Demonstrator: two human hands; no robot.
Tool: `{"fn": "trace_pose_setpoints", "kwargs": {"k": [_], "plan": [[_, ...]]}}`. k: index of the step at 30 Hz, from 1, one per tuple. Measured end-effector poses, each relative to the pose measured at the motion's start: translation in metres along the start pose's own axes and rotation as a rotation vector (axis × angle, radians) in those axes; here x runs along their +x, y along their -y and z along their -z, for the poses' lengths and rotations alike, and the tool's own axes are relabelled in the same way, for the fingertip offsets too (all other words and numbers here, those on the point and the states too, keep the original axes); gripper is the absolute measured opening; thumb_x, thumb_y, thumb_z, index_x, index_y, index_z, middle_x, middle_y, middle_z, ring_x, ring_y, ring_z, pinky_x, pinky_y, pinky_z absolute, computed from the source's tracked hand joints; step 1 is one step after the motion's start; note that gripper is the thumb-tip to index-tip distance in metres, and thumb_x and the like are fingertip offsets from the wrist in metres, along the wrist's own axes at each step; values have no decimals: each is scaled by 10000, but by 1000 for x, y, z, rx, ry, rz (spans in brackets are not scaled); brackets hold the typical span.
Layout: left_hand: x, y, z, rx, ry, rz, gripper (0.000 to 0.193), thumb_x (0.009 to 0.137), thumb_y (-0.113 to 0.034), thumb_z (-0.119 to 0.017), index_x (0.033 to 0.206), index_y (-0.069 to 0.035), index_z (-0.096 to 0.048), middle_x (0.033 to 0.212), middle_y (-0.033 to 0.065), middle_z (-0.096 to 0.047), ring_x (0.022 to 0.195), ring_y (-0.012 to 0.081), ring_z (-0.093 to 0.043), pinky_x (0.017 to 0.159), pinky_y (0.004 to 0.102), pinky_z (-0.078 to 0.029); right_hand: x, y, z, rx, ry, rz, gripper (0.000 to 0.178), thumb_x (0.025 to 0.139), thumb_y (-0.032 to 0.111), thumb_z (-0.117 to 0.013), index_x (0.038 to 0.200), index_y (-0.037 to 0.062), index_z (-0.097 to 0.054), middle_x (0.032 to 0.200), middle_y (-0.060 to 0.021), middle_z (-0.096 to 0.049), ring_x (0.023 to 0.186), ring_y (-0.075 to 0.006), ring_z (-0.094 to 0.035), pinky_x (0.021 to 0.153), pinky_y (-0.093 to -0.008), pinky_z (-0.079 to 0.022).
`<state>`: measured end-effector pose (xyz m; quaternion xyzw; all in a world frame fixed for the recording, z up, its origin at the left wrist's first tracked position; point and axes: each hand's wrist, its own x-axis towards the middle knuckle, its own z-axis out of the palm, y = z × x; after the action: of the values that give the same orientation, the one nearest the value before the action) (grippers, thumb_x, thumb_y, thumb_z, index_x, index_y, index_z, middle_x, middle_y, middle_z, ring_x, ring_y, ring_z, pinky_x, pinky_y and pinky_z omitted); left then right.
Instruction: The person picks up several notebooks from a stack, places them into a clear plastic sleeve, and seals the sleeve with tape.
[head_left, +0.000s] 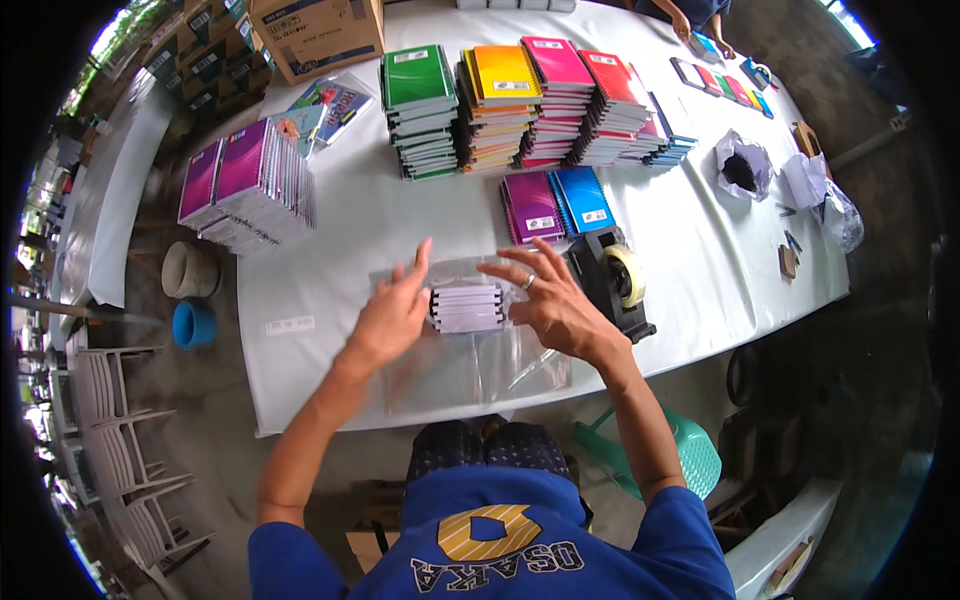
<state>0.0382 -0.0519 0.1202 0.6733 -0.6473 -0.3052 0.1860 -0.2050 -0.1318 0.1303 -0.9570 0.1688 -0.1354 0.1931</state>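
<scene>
A small bundle of notebooks [468, 308], seen edge-on with white pages and dark binding marks, sits between my two hands near the table's front edge. Clear plastic film [480, 375] lies under and around it. My left hand [395, 312] is at the bundle's left end, fingers stretched and apart. At the right end is my right hand [552, 305], a ring on one finger, its fingers spread and lightly bent, the thumb side close to the bundle. Whether either hand presses on the bundle cannot be made out. Just right of my right hand stands a black tape dispenser [612, 280] with a clear roll.
Behind lie purple [530, 205] and blue notebooks [583, 200]. Tall stacks in green [418, 80], yellow [505, 75], pink [553, 62] and red [612, 80] stand farther back. Purple notebooks [245, 175] stand left. A carton [318, 35] and another person's hands [700, 35] are at the far side.
</scene>
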Motion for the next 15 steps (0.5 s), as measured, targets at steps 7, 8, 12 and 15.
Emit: {"fn": "trace_pose_setpoints", "kwargs": {"k": [7, 8, 12, 15], "plan": [[-7, -10, 24, 612, 168, -390, 447, 777, -275, -762, 1209, -343, -672, 1566, 56, -291, 1451, 378, -173, 1156, 486, -234, 8, 13, -25, 76, -98, -6, 230, 633, 163, -811, 804, 57, -698, 1450, -117, -406, 1379, -309, -316, 1155, -557, -188], [-9, -4, 21, 614, 163, -386, 447, 777, -275, -762, 1209, -343, -672, 1566, 56, -291, 1451, 378, -173, 1156, 486, -234, 6, 14, -29, 75, -98, 1, 230, 633, 163, -811, 804, 57, -698, 1450, -117, -406, 1379, -309, -316, 1155, -557, -188], [-21, 29, 4, -64, -285, -316, 403, 757, -249, -787, 1154, -226, -717, 1572, 83, -279, 1469, 356, -143, 1163, 486, -204, 10, 40, -39, 115, -241, -164, 181, 686, 183, -790, 790, 80, -683, 1483, -100, -383, 1384, -307, -317, 1157, -559, -175], [-33, 67, -25, -438, -392, -193, 424, 748, -234, -801, 1157, -168, -714, 1576, 96, -267, 1474, 341, -127, 1153, 477, -220, 11, 44, -52, 8, -189, -145, 61, 695, 115, -733, 728, 83, -692, 1491, -103, -369, 1384, -293, -312, 1147, -586, -158]]}}
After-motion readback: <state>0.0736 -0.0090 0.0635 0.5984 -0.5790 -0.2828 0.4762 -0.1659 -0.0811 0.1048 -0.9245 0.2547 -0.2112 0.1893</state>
